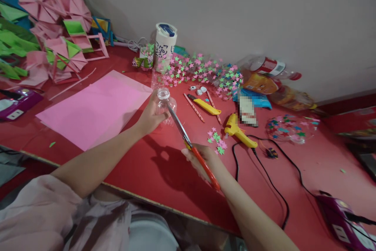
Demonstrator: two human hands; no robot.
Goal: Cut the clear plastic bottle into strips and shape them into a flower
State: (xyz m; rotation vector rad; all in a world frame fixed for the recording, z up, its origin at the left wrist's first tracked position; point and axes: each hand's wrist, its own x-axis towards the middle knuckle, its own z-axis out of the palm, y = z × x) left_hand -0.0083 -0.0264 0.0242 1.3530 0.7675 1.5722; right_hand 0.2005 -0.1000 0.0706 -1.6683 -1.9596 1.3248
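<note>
Firmly, the left hand [151, 116] wraps the clear plastic bottle top [165, 104] above the red table [164, 172], while the right hand [202, 163] closes around the red-handled scissors [190, 145], whose blades reach the bottle. Just beyond the scissors lie a yellow utility knife [205, 106] and glue gun [237, 131]; beside the bottle, pink paper [94, 110]. The bottle is transparent, capless.

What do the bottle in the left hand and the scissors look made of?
Bottle: likely clear thin plastic, glossy; the red table shows through it. Scissors: shiny grey blades, probably metal; handles smooth red-orange, seemingly plastic, gripped by the right hand.
</note>
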